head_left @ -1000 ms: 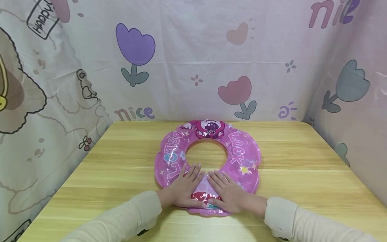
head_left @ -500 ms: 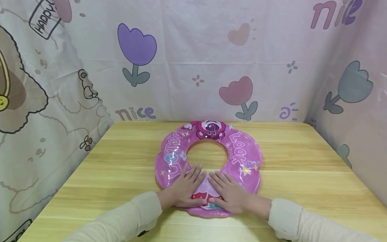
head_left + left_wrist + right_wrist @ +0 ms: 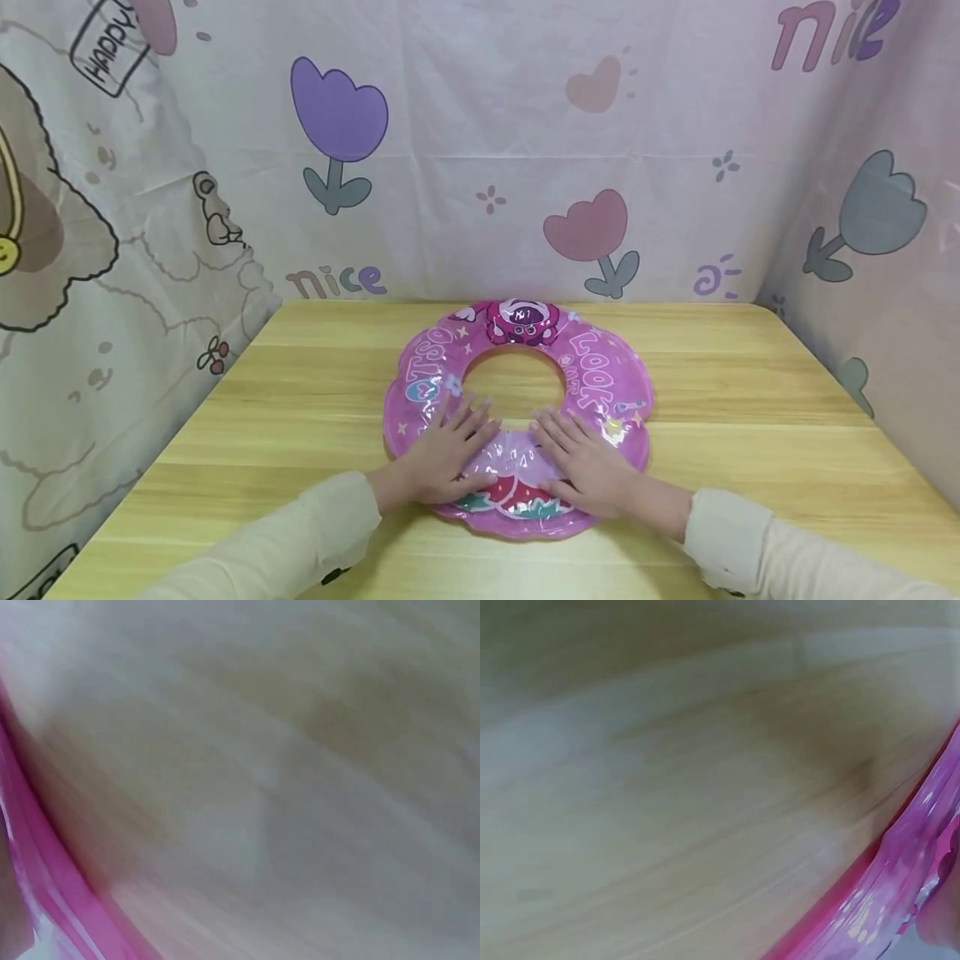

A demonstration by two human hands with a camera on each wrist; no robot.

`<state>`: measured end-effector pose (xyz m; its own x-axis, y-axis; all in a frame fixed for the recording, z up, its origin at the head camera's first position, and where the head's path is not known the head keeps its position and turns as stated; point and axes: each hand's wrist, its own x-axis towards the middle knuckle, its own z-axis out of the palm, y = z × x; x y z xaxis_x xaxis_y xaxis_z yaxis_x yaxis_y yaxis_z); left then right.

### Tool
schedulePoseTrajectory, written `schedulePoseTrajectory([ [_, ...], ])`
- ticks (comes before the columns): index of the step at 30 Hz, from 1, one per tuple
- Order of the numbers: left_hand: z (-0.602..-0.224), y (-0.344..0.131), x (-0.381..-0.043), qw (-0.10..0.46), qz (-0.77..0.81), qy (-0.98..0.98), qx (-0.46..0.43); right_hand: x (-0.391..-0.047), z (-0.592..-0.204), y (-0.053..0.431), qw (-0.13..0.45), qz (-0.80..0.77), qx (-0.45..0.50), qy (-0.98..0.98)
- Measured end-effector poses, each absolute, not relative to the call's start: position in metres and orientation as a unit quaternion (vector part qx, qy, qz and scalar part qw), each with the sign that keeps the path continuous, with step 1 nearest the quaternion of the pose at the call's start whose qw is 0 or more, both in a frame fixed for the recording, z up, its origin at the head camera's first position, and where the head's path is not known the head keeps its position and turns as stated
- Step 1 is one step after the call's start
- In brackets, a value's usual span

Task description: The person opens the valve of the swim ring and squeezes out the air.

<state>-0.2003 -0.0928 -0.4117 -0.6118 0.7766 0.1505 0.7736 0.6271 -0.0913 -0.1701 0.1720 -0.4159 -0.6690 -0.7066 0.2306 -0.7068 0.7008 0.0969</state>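
A pink inflatable swim ring (image 3: 517, 521) with a scalloped edge, a bear print and white lettering lies flat on the wooden table. My left hand (image 3: 450, 450) rests on its near left part, fingers straight and spread toward the hole. On the near right part lies my right hand (image 3: 588, 462), also with straight fingers. Between the two hands a strawberry print shows on the ring. The left wrist view catches the ring's pink edge (image 3: 64, 862) at its lower left, over the tabletop. In the right wrist view the shiny ring edge (image 3: 877, 900) runs along the lower right.
The light wooden table (image 3: 300, 392) extends around the ring on all sides. Behind it hangs a printed cloth (image 3: 465, 108) with tulips and lettering, and more cloth stands along the left and right sides.
My hands have moved apart along the ring, the left one to the left and the right one to the right. More of the strawberry print shows between them.
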Motion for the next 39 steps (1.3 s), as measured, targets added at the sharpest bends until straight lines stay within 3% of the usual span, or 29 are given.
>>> schedulePoseTrajectory([
  [8,-0.4135,-0.0948,-0.1978,0.054,0.034,-0.909,-0.412,-0.1729,-0.4238,0.1808,0.13,0.01,0.396,-0.909],
  [23,-0.4169,-0.0931,-0.1997,0.006,0.024,-0.916,-0.399,-0.1766,-0.4191,0.1795,0.03,0.016,0.381,-0.924],
  [39,-0.4113,-0.0934,-0.2023,-0.052,-0.015,-0.918,-0.393,-0.1787,-0.4183,0.1796,-0.014,0.042,0.374,-0.927],
])
